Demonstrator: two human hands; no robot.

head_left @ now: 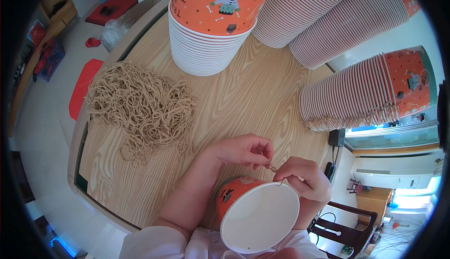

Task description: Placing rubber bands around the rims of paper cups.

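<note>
An orange printed paper bucket [260, 217] lies tilted against my lap, its white inside facing up toward me. Above its far rim, my left hand [246, 150] pinches a short tan cord [270, 167]. The cord's other part runs into the curled fingers of my right hand [304, 177], right at the rim, where a bit of it loops over the edge. Whatever knot may lie between the fingers is hidden. To the left on the table [234, 104] spreads a loose heap of tan cords [143, 109].
A tall stack of orange buckets [206, 34] stands at the far side. Nested stacks [323, 10] lie at the far right. A nearer stack [351, 90] at right has tan cords hanging along its rims. A red stool [84, 87] and a dark wooden chair [347, 231] flank the table.
</note>
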